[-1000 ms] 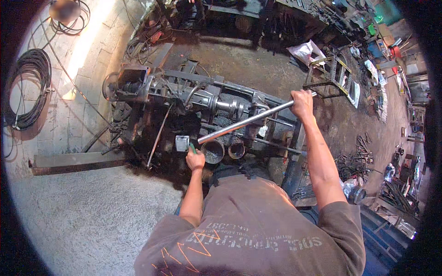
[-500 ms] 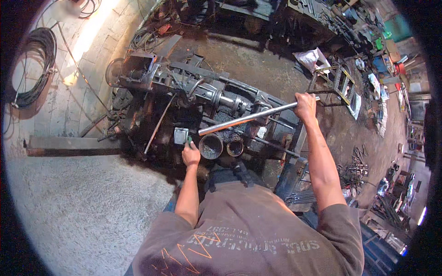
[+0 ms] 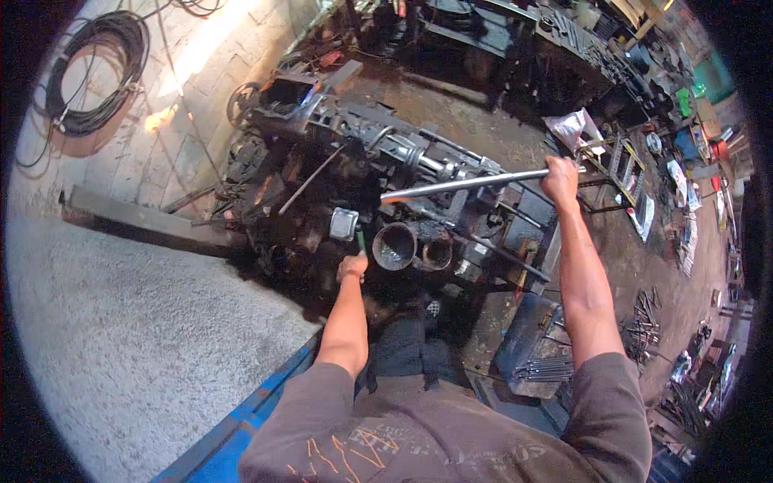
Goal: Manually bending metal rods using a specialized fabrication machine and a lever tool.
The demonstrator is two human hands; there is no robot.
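Observation:
My right hand [image 3: 561, 181] is closed round one end of a long, shiny metal bar [image 3: 471, 183]. The bar's other end reaches left over a lathe [image 3: 411, 153], short of its chuck area, and looks orange beneath. Whether the bar touches the lathe I cannot tell. Lower and to the left, my left hand [image 3: 352, 268] grips a thin green handle [image 3: 361, 242]. Beside that handle is a small square pale metal box [image 3: 344, 224]; whether they are joined is unclear. Two round cans, a larger one [image 3: 395, 247] and a smaller one [image 3: 437, 254], stand right of my left hand.
A metal toolbox [image 3: 527, 346] holding several rods lies by my right elbow. Beyond the lathe's right end stands a metal step frame [image 3: 624, 173]. A long beam [image 3: 145, 219] borders the rough grey surface at left. A coil of black cable [image 3: 97, 72] hangs on the wall.
The whole view has shifted and tilted. The bar's left end has moved away from the cans, toward the lathe, and the bar sits more level. Both hands keep their grip.

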